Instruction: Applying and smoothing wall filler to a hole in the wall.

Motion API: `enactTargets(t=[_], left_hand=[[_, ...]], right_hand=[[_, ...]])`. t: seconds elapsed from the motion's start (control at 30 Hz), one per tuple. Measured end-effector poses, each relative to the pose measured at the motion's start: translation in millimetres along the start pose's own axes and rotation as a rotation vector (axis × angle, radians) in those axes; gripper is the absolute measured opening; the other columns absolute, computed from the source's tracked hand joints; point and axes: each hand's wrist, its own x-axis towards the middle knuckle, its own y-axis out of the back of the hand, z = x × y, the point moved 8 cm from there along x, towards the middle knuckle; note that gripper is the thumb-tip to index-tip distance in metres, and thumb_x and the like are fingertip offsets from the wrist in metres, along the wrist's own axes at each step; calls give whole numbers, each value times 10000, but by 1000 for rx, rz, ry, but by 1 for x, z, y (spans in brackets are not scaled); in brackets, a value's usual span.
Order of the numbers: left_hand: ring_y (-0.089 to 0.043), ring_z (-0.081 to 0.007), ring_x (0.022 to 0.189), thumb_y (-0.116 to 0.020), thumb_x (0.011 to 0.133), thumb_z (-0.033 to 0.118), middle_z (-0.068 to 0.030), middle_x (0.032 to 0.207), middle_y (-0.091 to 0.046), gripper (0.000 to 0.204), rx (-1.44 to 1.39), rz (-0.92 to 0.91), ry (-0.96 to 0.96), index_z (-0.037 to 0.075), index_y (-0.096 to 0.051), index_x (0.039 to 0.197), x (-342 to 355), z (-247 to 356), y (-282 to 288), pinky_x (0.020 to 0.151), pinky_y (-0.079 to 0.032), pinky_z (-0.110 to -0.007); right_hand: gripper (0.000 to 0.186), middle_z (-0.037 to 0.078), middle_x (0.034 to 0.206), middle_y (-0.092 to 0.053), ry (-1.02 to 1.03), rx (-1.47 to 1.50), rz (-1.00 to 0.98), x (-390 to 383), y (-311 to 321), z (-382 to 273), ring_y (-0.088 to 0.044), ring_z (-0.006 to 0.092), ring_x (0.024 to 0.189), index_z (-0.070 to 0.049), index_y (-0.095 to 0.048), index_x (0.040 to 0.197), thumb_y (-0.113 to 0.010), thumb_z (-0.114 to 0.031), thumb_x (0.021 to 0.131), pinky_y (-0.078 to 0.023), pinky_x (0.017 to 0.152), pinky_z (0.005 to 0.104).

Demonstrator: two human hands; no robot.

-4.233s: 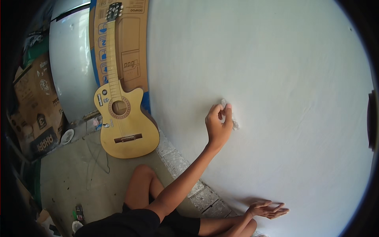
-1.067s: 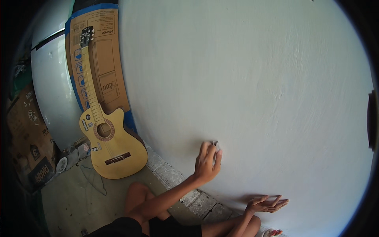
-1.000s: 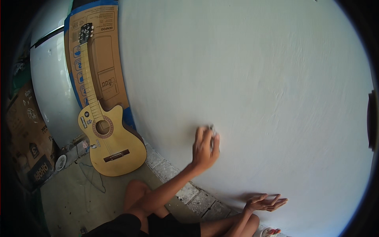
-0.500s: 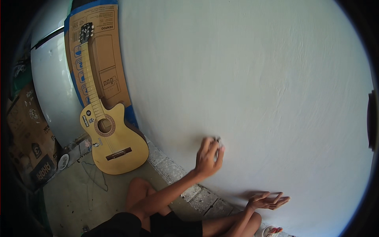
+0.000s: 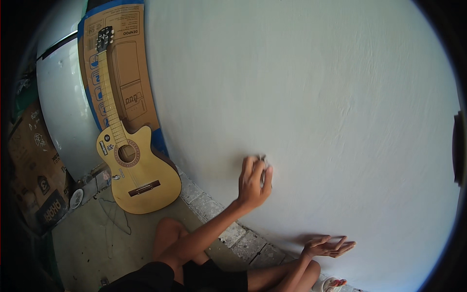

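My left hand (image 5: 253, 185) is raised against the white wall (image 5: 311, 97). Its fingers close around a small greyish piece (image 5: 262, 158), mostly covered by the fingers and too blurred to name, pressed to the wall's surface. Lower and to the right, my right hand (image 5: 331, 246) lies against the same wall. Its fingers are stretched out and spread, with nothing held in them. Below that hand, beside my bent knee, stands a whitish cup-like container (image 5: 322, 284) with something red and pale on it, partly cut off by the frame.
A light-wood acoustic guitar (image 5: 146, 180) leans against an upright cardboard sheet (image 5: 129, 63) on the left. Behind it stands a pale, glossy cabinet-like panel (image 5: 63, 107). A brown box (image 5: 39, 160) sits farther left. Thin wire (image 5: 116, 216) lies on the floor; grey tiles (image 5: 233, 233) edge the wall.
My left hand has slid a short way up and slightly left along the wall, still gripping the small piece. My right hand stays nearly where it was.
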Motion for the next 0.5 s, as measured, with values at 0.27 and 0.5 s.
enactTargets(t=[0.27, 0.5], left_hand=[[-477, -273, 736, -556, 908, 110, -135, 865, -445, 188, 3, 157, 66, -19, -473, 800, 46, -10, 15, 625, -413, -377], [-486, -226, 703, -577, 896, 115, -124, 859, -454, 166, -14, -6, 19, -7, -509, 806, -1, 2, 2, 596, -416, -351]], right_hand=[[504, 259, 1486, -209, 9, 19, 30, 0, 2, 0, -167, 390, 1407, 41, -347, 1358, -339, -296, 983, -243, 1101, 540], [495, 251, 1485, -234, 1, -15, 14, -5, 1, 1, -169, 387, 1407, 20, -359, 1359, -335, -303, 984, -226, 1109, 528]])
